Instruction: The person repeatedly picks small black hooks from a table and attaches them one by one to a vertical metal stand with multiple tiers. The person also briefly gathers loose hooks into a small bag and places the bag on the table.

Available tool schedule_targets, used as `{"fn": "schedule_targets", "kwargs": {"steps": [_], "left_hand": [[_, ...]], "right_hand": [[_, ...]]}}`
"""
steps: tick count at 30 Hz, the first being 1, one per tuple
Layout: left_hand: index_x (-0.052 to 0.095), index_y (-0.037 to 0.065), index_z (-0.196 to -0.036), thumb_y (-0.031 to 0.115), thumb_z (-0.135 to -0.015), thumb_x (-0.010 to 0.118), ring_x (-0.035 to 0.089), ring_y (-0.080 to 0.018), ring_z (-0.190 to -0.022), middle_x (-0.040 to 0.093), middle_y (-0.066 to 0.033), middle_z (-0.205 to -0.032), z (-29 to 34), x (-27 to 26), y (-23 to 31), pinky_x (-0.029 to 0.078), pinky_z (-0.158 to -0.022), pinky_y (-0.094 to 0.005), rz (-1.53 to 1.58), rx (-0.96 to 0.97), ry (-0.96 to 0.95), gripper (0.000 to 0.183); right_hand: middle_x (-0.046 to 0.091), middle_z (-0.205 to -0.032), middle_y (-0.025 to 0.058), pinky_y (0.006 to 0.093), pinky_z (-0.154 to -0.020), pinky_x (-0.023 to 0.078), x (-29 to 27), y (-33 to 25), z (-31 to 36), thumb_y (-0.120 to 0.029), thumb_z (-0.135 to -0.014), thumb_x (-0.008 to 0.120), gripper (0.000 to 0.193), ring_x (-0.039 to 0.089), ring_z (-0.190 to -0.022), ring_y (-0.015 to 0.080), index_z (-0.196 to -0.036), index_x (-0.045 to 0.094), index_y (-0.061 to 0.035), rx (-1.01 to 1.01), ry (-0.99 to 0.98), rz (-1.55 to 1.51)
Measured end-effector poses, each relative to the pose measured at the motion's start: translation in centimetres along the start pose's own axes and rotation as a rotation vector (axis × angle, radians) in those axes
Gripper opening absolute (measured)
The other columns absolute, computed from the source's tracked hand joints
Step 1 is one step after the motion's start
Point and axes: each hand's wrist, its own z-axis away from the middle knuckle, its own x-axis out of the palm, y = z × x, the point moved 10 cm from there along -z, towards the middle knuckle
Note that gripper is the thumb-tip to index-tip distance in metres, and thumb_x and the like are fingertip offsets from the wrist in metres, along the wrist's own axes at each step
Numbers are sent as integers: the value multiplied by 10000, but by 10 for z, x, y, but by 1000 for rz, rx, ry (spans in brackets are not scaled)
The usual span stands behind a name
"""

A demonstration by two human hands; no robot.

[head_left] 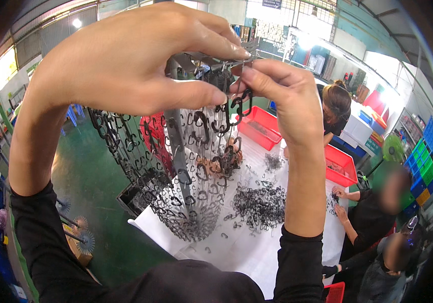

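Observation:
Raised in front of me is a hanging metal rack point(188, 64), its strands strung with many black C-shaped links point(183, 177). My left hand point(125, 65) arches over the top of it, fingers stretched and apart from the thumb. Its fingertips touch a thin metal bar; the thumb tip lies by the upper links. At the bar's right end, my right hand point(292, 96) pinches with thumb and forefinger at a black hook-like link point(247, 96). The fingers partly cover where the link meets the bar.
Below, a white-covered table point(257, 247) carries a pile of loose black links point(262, 204). Red bins point(259, 126) stand at its far and right sides. Co-workers point(373, 212) sit along the right edge, one handling links. Green floor point(105, 227) lies left.

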Motion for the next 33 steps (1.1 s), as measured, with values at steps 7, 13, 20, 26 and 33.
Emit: {"fn": "schedule_targets", "kwargs": {"steps": [7,13,20,26,33], "left_hand": [[559,-22,-1210,220,-773,660,561,-373,-1070,565,-226,-1172,-5,0,9,440,-921,-420,20,20,32,509],[562,0,-1216,226,-770,669,564,-363,-1070,573,-219,-1171,-8,-1,6,441,-918,-417,-78,-83,53,511],[567,-5,-1200,261,-763,701,561,-355,-1094,570,-216,-1189,-9,-6,5,440,-927,-416,161,-126,64,529],[579,-11,-1185,232,-757,685,579,-365,-1061,575,-212,-1180,-11,-10,18,450,-914,-420,66,74,44,503],[602,-16,-1155,214,-767,655,588,-354,-1030,598,-217,-1117,-8,-6,15,455,-890,-416,27,26,71,455]], "right_hand": [[666,-745,112,260,-615,505,-18,-4,16,-79,-830,651,171,620,-636,149,-918,674,66,-80,68,-190],[669,-753,125,272,-636,511,-33,9,33,-57,-825,646,162,629,-653,156,-901,675,83,49,-28,-19],[696,-864,127,254,-776,497,-26,1,27,-124,-841,664,220,648,-790,138,-960,685,59,21,98,20],[672,-849,125,273,-772,494,-9,-8,21,-133,-860,641,252,636,-788,176,-997,652,77,-3,48,-104],[668,-762,120,267,-637,513,-27,-5,30,-79,-841,646,183,633,-657,162,-941,660,73,-112,220,-186]]}}
